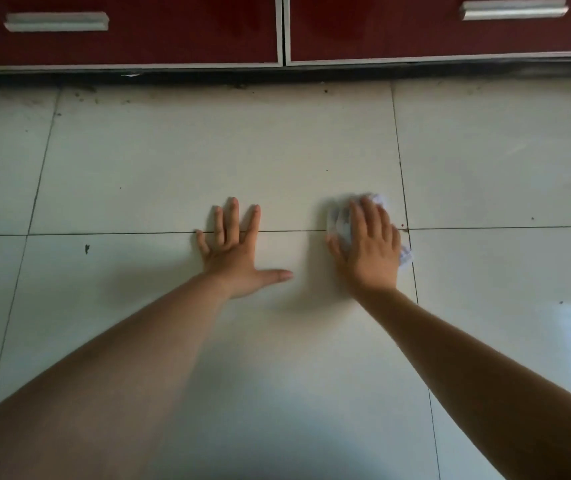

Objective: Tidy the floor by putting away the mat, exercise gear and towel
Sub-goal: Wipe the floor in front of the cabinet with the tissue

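My left hand (239, 247) lies flat on the pale tiled floor (207, 161) with its fingers spread and straight and its thumb pointing right. My right hand (372, 247) presses down on a crumpled white cloth or tissue (337, 220) that pokes out past my fingers and beside my wrist. The cloth sits near a tile joint. Most of it is hidden under my palm. No mat or exercise gear is in view.
Dark red cabinet doors (138, 29) with silver handles (55, 21) run along the far edge of the floor, above a dark gap. Small dark specks (87, 248) dot the tiles. A bright reflection shines on the floor at the right.
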